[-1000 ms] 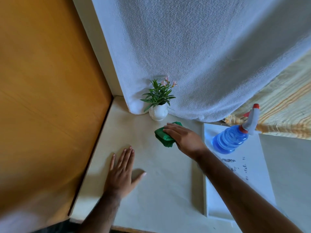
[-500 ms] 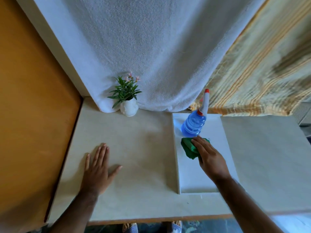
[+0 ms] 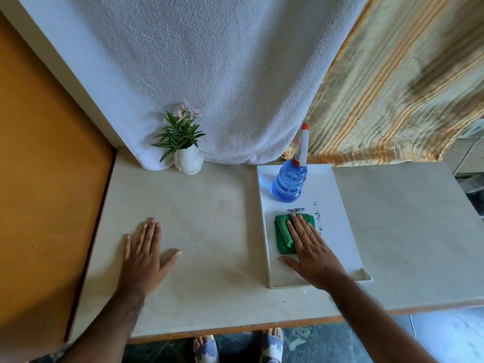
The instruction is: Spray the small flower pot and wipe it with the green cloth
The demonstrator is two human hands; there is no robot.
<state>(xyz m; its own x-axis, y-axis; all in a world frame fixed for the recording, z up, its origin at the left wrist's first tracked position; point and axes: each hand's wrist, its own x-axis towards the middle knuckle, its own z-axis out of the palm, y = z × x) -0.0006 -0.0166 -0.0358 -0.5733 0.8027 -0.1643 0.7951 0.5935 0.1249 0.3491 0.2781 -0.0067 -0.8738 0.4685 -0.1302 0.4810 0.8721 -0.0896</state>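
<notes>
The small white flower pot [image 3: 189, 161], with green leaves and pink blooms, stands at the back left of the table against a white towel. A folded green cloth [image 3: 282, 234] lies on the white tray [image 3: 340, 205]. My right hand [image 3: 311, 254] lies flat on the cloth, fingers straight, covering its right half. The blue spray bottle [image 3: 288, 183] with a white and red nozzle stands upright at the tray's far end, just beyond the cloth. My left hand [image 3: 145, 255] rests palm down on the bare table, fingers spread, well in front of the pot.
The cream table [image 3: 209, 218] meets an orange wooden panel [image 3: 47, 179] on the left. A white towel [image 3: 209, 74] and a striped curtain [image 3: 392, 87] hang behind it. My sandalled feet [image 3: 207, 347] show below the front edge.
My right hand has carried the green cloth from beside the pot rightward onto the tray and now lies flat on it. The left hand has stayed put. The view has shifted right.
</notes>
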